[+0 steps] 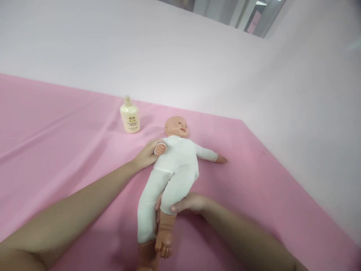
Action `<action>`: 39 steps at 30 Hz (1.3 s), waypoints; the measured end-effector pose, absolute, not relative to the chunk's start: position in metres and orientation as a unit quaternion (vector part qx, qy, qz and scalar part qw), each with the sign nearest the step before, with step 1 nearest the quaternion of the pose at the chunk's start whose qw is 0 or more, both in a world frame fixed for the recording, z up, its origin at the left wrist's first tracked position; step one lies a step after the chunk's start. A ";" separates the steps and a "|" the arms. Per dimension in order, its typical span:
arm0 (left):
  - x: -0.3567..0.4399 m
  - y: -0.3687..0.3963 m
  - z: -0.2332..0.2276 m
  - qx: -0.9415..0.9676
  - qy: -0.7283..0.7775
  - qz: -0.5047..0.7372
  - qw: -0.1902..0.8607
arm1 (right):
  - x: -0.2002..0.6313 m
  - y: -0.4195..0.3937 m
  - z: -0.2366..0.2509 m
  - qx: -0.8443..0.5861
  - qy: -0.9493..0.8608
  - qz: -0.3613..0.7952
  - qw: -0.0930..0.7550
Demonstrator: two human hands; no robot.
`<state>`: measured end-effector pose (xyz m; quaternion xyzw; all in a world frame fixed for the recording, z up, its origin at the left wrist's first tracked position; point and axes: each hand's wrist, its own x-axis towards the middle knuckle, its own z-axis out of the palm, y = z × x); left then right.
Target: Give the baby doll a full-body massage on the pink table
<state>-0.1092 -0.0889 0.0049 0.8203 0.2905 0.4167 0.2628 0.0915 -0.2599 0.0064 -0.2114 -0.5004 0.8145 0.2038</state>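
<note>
A baby doll (180, 156) with a white cloth body lies on its back on a pink sheet, its head away from me and its feet toward me. My left hand (148, 153) is closed around the doll's arm beside its chest, and the doll's small fist shows in front of my fingers. Around the doll's lower leg, just above the bare ankle, my right hand (188, 203) is wrapped. Its thumb rests on top, while some fingers pass behind the leg and are partly hidden. The doll's other arm stretches out sideways on the sheet.
A pale yellow pump bottle (130, 116) with a printed label stands left of the doll's head. The pink sheet (70, 124) covers the table, with folds at the left. White walls (113, 49) rise behind and to the right, below a window (225, 13).
</note>
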 end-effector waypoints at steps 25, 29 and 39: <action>-0.109 -0.085 -0.001 0.823 0.281 0.419 0.261 | 0.091 -0.261 0.014 -0.228 -0.502 0.809 0.203; -0.109 -0.085 -0.001 0.823 0.273 0.425 0.258 | 0.091 -0.261 0.013 -0.228 -0.498 0.812 0.203; -0.109 -0.084 -0.001 0.820 0.281 0.415 0.278 | 0.091 -0.260 0.007 -0.210 -0.514 0.806 0.204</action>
